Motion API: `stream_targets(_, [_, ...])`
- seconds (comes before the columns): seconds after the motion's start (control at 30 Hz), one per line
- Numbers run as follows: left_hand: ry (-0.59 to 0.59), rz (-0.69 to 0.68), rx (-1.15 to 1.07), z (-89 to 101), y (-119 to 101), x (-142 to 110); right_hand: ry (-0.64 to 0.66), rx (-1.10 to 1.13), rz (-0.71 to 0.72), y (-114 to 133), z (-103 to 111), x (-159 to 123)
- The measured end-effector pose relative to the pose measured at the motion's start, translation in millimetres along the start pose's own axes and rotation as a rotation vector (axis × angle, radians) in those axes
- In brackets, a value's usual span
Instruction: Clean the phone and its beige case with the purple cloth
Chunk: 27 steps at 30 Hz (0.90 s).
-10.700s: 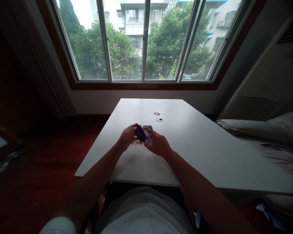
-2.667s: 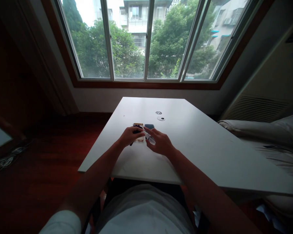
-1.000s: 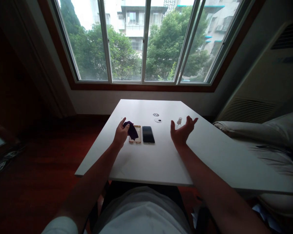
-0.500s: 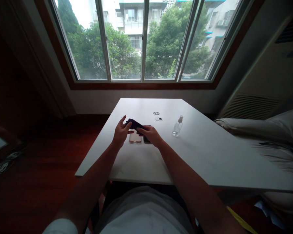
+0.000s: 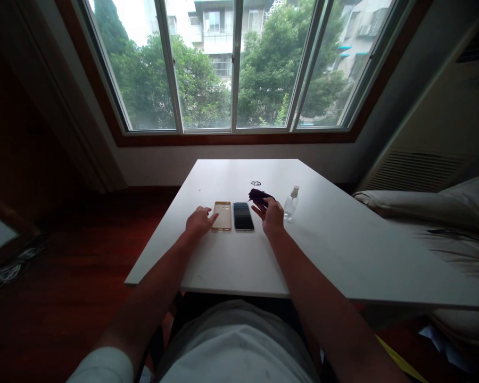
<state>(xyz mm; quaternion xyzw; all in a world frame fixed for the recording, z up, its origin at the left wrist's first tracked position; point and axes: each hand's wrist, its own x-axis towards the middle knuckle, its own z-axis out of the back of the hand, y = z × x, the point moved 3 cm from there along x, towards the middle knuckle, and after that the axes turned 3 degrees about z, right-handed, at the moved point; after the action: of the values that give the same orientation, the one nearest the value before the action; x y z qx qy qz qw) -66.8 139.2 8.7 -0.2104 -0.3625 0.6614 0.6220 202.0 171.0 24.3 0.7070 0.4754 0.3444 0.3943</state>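
A gold phone case (image 5: pixel 222 215) and a black phone (image 5: pixel 243 215) lie side by side on the white table (image 5: pixel 343 244). My left hand (image 5: pixel 198 221) rests on the table with its fingertips at the case's left edge, fingers loosely spread and holding nothing. My right hand (image 5: pixel 272 215) hovers right of the phone, its fingers pinching a small dark purple cloth (image 5: pixel 257 194). A small clear spray bottle (image 5: pixel 290 204) stands just right of that hand.
A round cable hole (image 5: pixel 256 183) sits near the table's far middle. Wide windows (image 5: pixel 235 64) run behind the table. A bed with pale bedding (image 5: pixel 443 213) is at the right. Dark wood floor (image 5: pixel 64 276) lies to the left.
The cloth passed from both hands over the phones to my right hand alone, which moved right toward the bottle. My left hand dropped beside the gold case. Both phones are uncovered.
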Motion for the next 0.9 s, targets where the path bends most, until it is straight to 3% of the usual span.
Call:
stream_targets(0.2, [0.037, 0.058, 0.129, -9.5, 9, 15, -0.072, 0.043, -0.069, -9, 6, 7])
stream_targets(0.37, [0.008, 0.123, 0.032, 1.2, 21, 22, -0.088, 0.021, -0.057, -12, 1, -1])
stream_targets(0.53, [-0.084, 0.216, -0.22, 17.7, 31, 25, -0.078, 0.006, -0.046, -13, -4, -6])
stream_targets(0.7, [-0.204, 0.303, -0.609, 22.8, 19, 24, -0.093, 0.015, -0.033, -12, -1, -5])
stream_targets(0.83, [-0.277, 0.258, -0.907, 33.5, 6, 23, -0.1, 0.024, -0.009, -12, -1, -4])
stream_targets(0.9, [-0.254, 0.23, -1.017, 37.8, 3, 24, -0.105, 0.026, 0.003, -12, -2, -5])
